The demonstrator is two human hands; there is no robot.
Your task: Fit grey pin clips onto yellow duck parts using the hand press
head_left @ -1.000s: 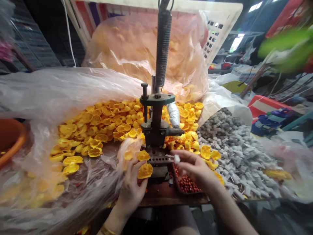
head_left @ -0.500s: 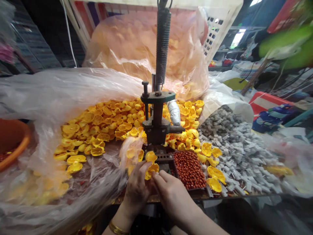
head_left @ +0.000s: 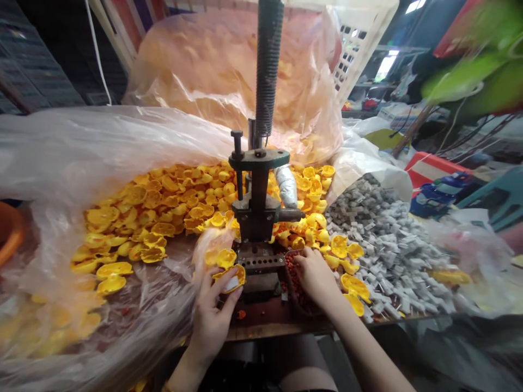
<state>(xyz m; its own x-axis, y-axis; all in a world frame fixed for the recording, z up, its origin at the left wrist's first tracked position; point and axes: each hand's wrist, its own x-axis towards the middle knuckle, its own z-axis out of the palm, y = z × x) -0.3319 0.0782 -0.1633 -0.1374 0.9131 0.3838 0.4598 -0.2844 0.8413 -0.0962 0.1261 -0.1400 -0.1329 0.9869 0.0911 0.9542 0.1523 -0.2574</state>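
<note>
My left hand holds a yellow shell piece just left of the press base, with a whitish-grey part lying inside it. Its fingers wrap round the shell's edge. My right hand reaches into the tray of small red-brown pieces, its fingertips closed and pointing down among them; whether they pinch a piece is too small to tell. Between the hands stands a dark metal press, its base block showing a row of holes.
Yellow shells lie heaped behind and left of the press, on clear plastic sheeting. Grey parts with pins are piled at the right. An orange tub stands far left; a blurred green fan is upper right.
My hands have parted. The right hand has moved right to the red-brown pieces, while the left has shifted left with the yellow shell, whose whitish part now shows. The whole view has shifted slightly.
</note>
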